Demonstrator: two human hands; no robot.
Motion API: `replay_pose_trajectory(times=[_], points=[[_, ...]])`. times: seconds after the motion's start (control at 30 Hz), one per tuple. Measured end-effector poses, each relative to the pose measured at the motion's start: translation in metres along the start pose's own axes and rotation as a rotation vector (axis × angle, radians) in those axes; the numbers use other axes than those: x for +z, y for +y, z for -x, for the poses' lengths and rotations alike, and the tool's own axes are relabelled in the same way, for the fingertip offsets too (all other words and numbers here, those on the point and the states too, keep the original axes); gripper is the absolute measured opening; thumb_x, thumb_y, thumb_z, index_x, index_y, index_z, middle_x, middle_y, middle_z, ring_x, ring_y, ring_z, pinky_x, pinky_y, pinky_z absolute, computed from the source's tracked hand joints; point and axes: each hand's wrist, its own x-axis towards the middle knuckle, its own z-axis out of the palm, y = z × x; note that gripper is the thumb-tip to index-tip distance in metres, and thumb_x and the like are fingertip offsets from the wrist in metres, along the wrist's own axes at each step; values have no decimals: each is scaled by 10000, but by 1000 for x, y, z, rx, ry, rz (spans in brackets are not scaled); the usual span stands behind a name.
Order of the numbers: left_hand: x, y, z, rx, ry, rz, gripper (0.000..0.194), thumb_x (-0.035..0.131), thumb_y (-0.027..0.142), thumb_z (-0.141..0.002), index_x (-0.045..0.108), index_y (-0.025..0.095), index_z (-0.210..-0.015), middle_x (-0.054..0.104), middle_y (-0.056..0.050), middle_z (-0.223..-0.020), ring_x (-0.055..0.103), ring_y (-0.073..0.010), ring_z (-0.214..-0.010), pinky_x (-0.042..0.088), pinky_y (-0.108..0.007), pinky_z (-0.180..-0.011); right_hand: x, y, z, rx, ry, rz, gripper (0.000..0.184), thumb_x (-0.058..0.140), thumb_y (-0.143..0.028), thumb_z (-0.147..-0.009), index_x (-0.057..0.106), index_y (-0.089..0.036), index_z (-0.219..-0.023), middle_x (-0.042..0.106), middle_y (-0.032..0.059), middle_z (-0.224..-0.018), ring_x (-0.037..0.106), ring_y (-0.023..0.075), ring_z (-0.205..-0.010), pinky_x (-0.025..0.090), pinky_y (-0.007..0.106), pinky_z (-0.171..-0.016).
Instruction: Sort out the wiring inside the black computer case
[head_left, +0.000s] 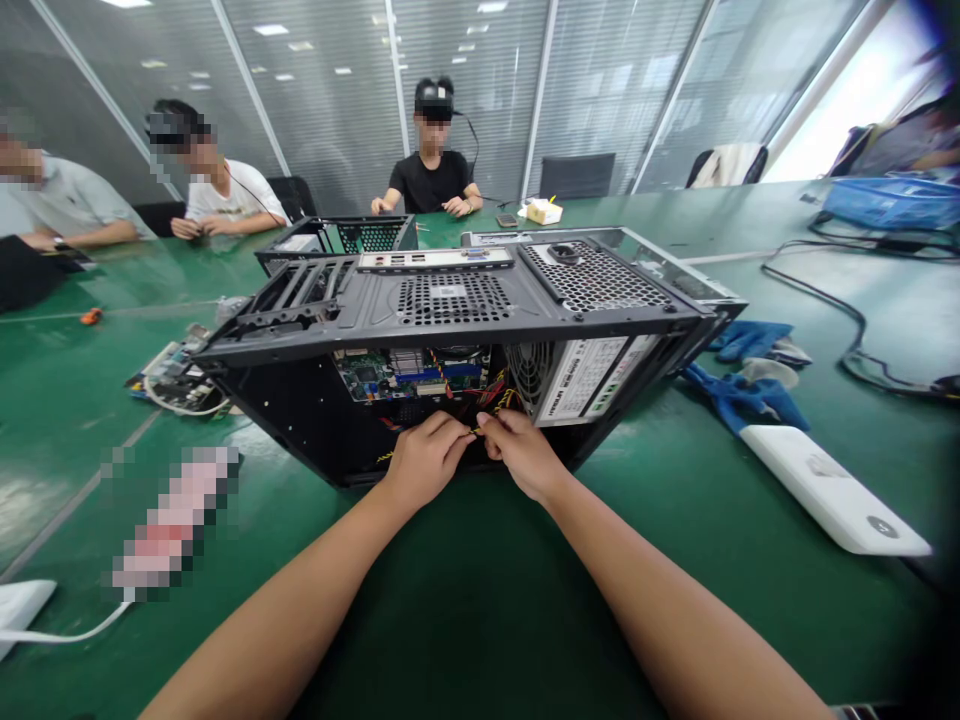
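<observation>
An open black computer case (pixel 360 300) lies before me with its rear panel facing up. Inside it are a motherboard (pixel 420 375) and, to the right, a power supply (pixel 581 380) with a label and fan grille. At the case's open side, my left hand (pixel 427 455) pinches a thin yellow-and-black cable (pixel 475 431). Close beside it, my right hand (pixel 521 450) has its fingers closed on the same cable. Several coloured wires (pixel 495 390) run behind the fingertips, next to the power supply. The cable's ends are hard to make out.
Left on the green table (pixel 420 620) lie a loose circuit board (pixel 184 375) and a blurred-out phone-like item (pixel 176 520). A white power bank (pixel 832 490) and blue gloves (pixel 750 390) are right. Another case (pixel 337 235) stands behind. People sit across; a blue basket (pixel 892 203) is far right.
</observation>
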Motion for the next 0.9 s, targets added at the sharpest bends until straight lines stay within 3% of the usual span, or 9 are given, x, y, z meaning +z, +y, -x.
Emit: replay_pose_trajectory(times=[0.33,0.63,0.9], points=[[-1,4,-6,-161,-90,118,165,536,193,-954,603,187,-802,561,4,-741,561,-133,-662,420,-248,-604,-2,5,-1,-38,-11,7,431,658,-572,-777,484,-216,-607,457,-39,-508,415,121,-519,309,300,-553],[1,3,-3,-127,-55,128,146,536,227,-949,612,185,-832,577,-10,-754,568,-140,-676,451,-260,-626,1,3,0,-29,32,36,428,659,-573,-770,478,-221,-608,450,-43,-493,418,123,-503,306,298,-537],[4,4,0,-38,51,70,122,546,256,-956,644,191,-922,636,-44,-851,627,-154,-762,520,-266,-667,1,-1,2,-17,26,54,432,656,-585,-766,479,-224,-609,446,-44,-480,411,122,-489,303,300,-526]])
